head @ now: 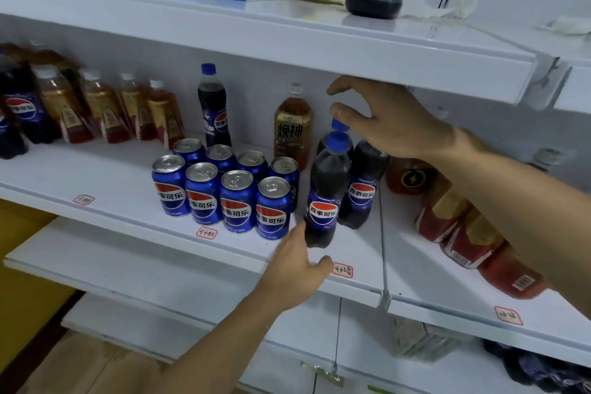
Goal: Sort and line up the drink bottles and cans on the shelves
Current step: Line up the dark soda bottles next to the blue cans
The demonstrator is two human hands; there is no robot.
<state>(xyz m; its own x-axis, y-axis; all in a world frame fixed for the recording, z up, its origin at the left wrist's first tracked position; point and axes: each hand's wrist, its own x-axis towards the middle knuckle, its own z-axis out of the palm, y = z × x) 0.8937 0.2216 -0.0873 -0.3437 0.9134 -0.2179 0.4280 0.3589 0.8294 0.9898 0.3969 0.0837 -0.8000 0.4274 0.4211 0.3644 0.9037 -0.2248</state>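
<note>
The block of blue cola cans [230, 189] on the middle shelf [105, 176] serves as the landmark. Far to its left stand dark cola bottles [22, 112], then a row of amber tea bottles [112, 105] running toward the cans along the back. Just behind the cans, a tall cola bottle [213, 105] stands upright alone; behind their right end stands a gold-labelled tea bottle [292, 128]. Directly right of the cans, touching the front corner can or very nearly so, is the front cola bottle [326, 195], with two more cola bottles [363, 189] behind and beside it. The left hand [295, 265] sits below and right of the cans at the shelf's front edge, fingers loosely spread, thumb by the front bottle's base, grasping nothing. The right hand [383, 118] hovers above the bottle caps, right of and higher than the cans, fingers released and spread, not closed on any cap. Further right, red-and-gold bottles [467, 233] lie partly hidden under the right forearm.
</note>
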